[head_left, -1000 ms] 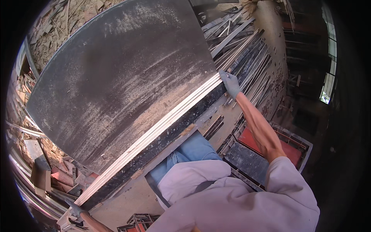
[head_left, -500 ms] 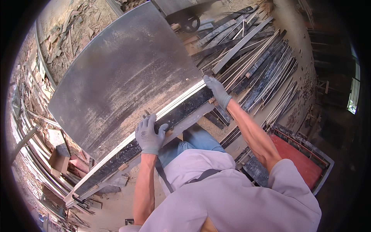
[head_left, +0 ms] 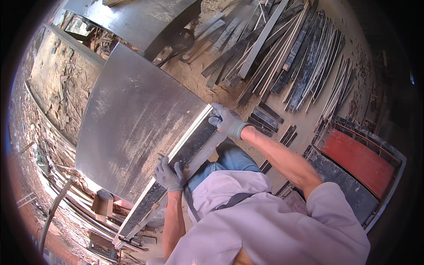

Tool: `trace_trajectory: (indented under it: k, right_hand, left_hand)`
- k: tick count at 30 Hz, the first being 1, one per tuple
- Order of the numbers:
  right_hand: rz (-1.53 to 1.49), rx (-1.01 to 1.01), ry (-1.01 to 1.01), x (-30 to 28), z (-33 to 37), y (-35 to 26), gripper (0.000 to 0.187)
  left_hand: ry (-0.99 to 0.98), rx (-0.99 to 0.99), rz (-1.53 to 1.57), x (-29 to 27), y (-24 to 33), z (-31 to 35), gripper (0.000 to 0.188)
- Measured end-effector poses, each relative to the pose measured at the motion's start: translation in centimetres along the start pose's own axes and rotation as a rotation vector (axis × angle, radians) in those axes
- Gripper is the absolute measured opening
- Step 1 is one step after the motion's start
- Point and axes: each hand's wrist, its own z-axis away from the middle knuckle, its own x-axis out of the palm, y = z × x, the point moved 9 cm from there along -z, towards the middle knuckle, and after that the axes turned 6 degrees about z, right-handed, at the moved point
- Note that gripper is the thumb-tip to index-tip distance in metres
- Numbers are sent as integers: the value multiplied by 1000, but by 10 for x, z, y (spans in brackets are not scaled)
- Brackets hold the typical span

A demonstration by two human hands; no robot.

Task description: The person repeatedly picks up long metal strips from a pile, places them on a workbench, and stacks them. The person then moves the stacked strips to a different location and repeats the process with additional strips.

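A long, narrow board (head_left: 193,139) with a dark speckled face and a pale edge runs diagonally along the near side of a dusty grey metal table (head_left: 128,110). My left hand (head_left: 169,175), in a grey glove, straddles the board around its middle. Its fingers lie on the table side and the thumb on the near side. At the board's far end my right hand (head_left: 227,120), gloved alike, has its fingers curled round the end. The glove hides part of that end. Pale sawdust (head_left: 152,170) lies on the metal beside the board.
Many dark and pale wooden strips (head_left: 304,57) lie piled on the floor at the far right. A red panel (head_left: 357,161) sits in a metal frame at the right. Another metal surface (head_left: 137,22) stands beyond the table. Wood scraps (head_left: 66,101) cover the left ground.
My view has swung, so the table and board appear steeper and more of the red panel shows. Both hands stay on the board; my right fingers now curl more visibly round its end.
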Motion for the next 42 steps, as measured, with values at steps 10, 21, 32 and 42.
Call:
trace_trajectory:
  k: [10, 21, 32, 42]
  right_hand:
    - [879, -921, 541, 59, 112, -72, 63]
    - [1111, -962, 620, 77, -29, -234, 61]
    - [1161, -951, 540, 44, -221, -450, 55]
    - [1119, -899, 614, 13, -322, -576, 52]
  left_hand:
    - [167, 90, -83, -13, 20, -16, 51]
    - [301, 85, -125, -114, -32, -178, 42]
    - [303, 37, -121, -233, -120, -421, 47]
    - [227, -58, -117, -303, -152, -559, 54]
